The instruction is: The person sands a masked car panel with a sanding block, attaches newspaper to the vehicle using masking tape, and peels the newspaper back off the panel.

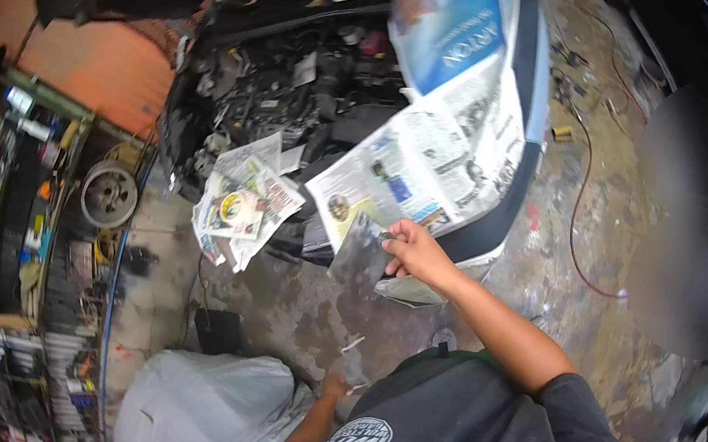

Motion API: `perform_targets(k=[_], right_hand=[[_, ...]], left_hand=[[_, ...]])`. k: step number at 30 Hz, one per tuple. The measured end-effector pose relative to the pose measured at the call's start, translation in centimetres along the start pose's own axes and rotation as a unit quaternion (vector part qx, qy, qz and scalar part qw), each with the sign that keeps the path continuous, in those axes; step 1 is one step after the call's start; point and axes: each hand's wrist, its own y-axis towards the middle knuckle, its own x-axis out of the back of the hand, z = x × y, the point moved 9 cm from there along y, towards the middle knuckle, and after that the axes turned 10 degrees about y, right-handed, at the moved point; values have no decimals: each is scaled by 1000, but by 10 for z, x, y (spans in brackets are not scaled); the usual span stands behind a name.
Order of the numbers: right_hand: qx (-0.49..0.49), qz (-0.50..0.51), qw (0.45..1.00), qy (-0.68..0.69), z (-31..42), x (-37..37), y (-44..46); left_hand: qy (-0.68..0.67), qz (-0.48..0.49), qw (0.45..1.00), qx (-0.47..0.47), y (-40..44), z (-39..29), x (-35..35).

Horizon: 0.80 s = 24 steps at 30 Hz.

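My right hand (415, 253) reaches forward, thumb and fingers closed on the edge of a thin dark grey sheet (359, 248). What the sheet is made of I cannot make out. Just beyond it, newspaper sheets (437, 155) cover the front edge of a car with its engine bay (278, 85) exposed. My left hand (334, 386) hangs low beside my body, small and blurred, its fingers unclear. Near it shows a thin white strip (353, 344), and I cannot tell whether the two touch.
More newspapers (238, 205) lie at the left of the engine bay. A grey cover (197, 411) drapes something at lower left. Shelves (26, 201) with tools and a wheel (109, 194) line the left. A red hose (579, 204) runs over the stained floor; a yellow tape roll (562, 133) lies nearby.
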Motion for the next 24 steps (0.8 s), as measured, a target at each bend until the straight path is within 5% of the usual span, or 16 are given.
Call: perform_targets(k=[1, 3, 5, 7, 13, 15, 18, 20, 24], right_hand=[[-3, -1, 1000, 2, -6, -9, 12], [-17, -11, 1000, 19, -12, -23, 25], [-40, -18, 998, 54, -16, -37, 32], [-46, -16, 997, 54, -23, -47, 37], [-38, -5, 997, 62, -27, -53, 4], [-33, -26, 996, 84, -29, -35, -21], [-9, -68, 993, 96, -22, -6, -55], [8, -89, 992, 84, -7, 4, -72], [58, -88, 992, 68, 24, 19, -79]], left_hand=[[157, 39, 978, -131, -23, -22, -2], [228, -72, 940, -242, -59, -31, -24], [-50, 22, 992, -115, -72, -26, -31], [-148, 21, 988, -47, -82, -29, -29], [-212, -340, 915, -38, -26, -40, 66], [-560, -142, 816, 13, -36, -93, 171], [-605, -39, 786, -119, -42, -169, 279], [-656, -56, 732, -176, -58, -228, 342], [-647, 0, 731, -215, -35, -279, 380]])
